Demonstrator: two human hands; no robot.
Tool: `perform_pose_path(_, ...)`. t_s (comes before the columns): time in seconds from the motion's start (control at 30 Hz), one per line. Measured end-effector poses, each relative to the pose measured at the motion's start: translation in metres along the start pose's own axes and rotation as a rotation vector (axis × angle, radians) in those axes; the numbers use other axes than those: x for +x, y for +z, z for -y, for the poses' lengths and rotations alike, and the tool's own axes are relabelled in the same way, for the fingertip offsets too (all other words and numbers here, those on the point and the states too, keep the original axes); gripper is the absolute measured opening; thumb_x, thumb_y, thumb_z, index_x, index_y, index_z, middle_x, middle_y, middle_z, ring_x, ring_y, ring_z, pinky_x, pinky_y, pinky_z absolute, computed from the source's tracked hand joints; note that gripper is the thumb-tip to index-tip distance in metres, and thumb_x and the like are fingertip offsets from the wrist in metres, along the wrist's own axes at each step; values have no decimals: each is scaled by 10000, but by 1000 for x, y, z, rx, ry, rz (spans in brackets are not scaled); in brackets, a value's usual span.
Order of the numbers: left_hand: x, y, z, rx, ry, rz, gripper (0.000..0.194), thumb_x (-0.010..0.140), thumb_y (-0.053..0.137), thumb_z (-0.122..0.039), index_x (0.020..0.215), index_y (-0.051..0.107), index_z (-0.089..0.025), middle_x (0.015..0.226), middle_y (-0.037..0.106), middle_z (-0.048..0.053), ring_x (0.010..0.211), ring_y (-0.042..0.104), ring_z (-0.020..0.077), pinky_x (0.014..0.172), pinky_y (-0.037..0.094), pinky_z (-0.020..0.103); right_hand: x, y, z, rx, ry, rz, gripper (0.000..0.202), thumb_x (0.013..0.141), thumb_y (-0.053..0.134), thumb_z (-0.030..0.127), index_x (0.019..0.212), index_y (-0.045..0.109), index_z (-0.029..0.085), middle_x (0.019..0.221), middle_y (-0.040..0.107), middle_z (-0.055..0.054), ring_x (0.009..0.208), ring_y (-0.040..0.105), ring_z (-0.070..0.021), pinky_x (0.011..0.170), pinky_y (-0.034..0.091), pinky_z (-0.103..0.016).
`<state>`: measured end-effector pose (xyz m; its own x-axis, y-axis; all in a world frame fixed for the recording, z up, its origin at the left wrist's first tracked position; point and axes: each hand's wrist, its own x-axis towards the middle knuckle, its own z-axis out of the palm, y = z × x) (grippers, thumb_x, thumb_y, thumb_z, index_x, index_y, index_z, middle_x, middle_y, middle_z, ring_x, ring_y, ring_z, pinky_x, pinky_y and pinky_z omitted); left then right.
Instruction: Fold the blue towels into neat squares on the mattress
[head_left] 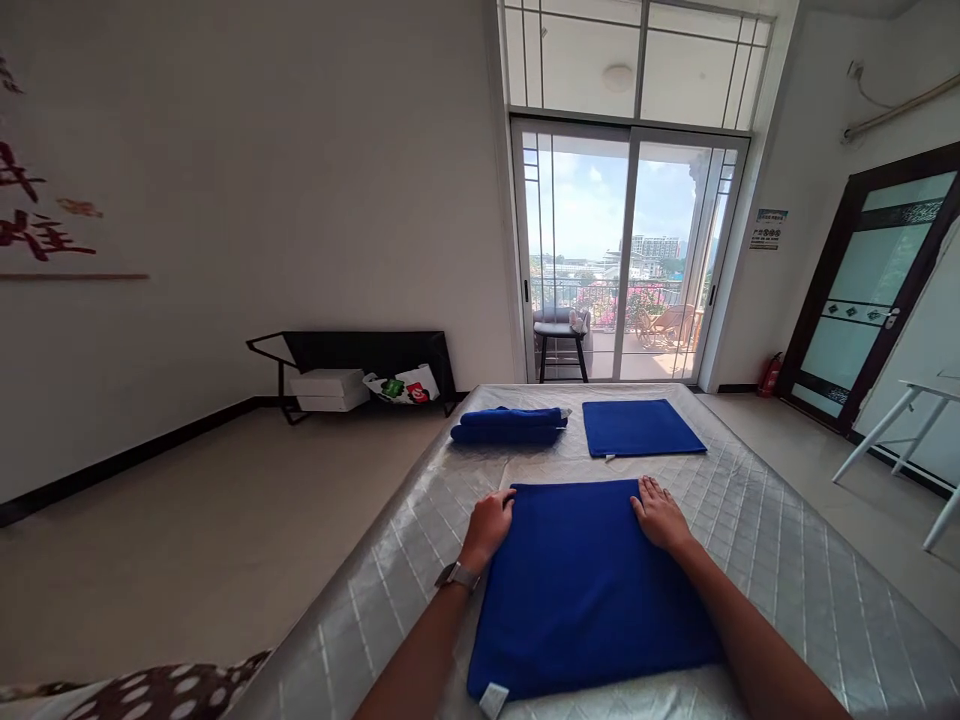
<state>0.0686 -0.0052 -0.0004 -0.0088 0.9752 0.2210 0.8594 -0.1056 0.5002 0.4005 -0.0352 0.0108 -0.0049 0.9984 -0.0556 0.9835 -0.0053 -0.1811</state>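
From where I stand, the blue fabric cover (585,570) lies spread on the silver quilted mattress (795,570), directly in front of the person, its white label (493,699) projecting at the near left corner. The step in hand appears to be squaring and smoothing the fabric. To do it well, hold both far corners level, apply light, even outward tension, and press from the middle toward the edges; faint wrinkling near the middle merits attention.

Grip, left hand (489,525): narrow, fingers curled at the far left corner, thumb at the edge; whether fabric is pinched between them, I cannot tell. Grip, right hand (660,512): wide, fingers extended, laid flat at the far right corner, clasping nothing. Beyond the hands lie a folded blue bundle (510,427) at left and a second blue cover (641,428), flat, at right.
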Motion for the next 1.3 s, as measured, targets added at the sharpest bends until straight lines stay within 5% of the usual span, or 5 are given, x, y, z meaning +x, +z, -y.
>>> perform_pose_path(0.37,-12,5,-8,295,133,-130,402,894,445,-118,1160,743,-163,1346,685,125,1296,591,291,1157,420,442,-5,2,1,67,-27,-45,657,1044,214,402,1606,277,68,1674,246,-125,1563,178,-208,1255,143,-378)
perform_pose_path(0.77,-7,114,-167,168,601,201,479,1021,419,-387,1470,530,-261,1538,533,109,1459,436,278,1223,321,485,-1,9,-4,90,-82,-50,621,997,281,232,1599,308,81,1668,268,-131,1566,168,-219,1251,170,-403)
perform_pose_path(0.9,-7,117,-144,229,504,203,525,1055,309,-450,1522,470,-272,1581,482,101,1494,383,282,1225,302,515,2,10,-3,103,-73,-59,625,1015,261,278,1603,285,67,1664,267,-149,1565,176,-229,1250,169,-430)
perform_pose_path(1.17,-1,41,-21,332,167,184,564,1051,322,-474,1542,441,-222,1628,402,119,1529,309,290,1239,259,506,3,10,-2,87,-34,-36,643,1047,217,389,1615,253,88,1677,234,-126,1569,153,-199,1255,128,-410)
perform_pose_path(1.3,3,32,11,308,151,173,565,1036,386,-435,1534,447,-175,1617,408,154,1517,337,293,1239,269,495,0,6,-2,53,-26,-25,639,1049,213,372,1615,242,78,1679,235,-125,1567,154,-187,1257,127,-390)
